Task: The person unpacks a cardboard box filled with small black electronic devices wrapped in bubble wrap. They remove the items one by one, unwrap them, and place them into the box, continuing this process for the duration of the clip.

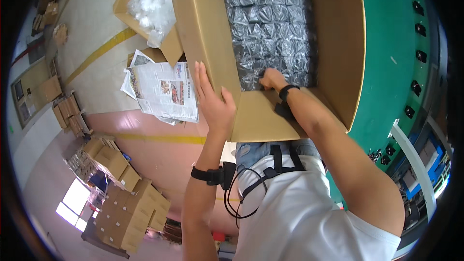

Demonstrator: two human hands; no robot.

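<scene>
Left hand (pixel 215 106) rests open on carton (pixel 203 31), right hand (pixel 274 79) curls against bags (pixel 266 14).

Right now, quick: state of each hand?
Left hand: open, against the left side of the carton.
Right hand: curled at the plastic-wrapped items; whether it holds one cannot be told.

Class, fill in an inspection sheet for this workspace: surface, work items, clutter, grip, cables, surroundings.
Surface: green surface, right of the carton.
Work items: open cardboard carton holding rows of dark plastic-wrapped items.
Clutter: newspaper and a box of clear plastic, left.
Grip: left hand open against the carton's side; right hand curled inside, its hold unclear.
Cables: black cable looping near the left wrist strap.
Surroundings: stacked boxes, yellow floor line.
</scene>
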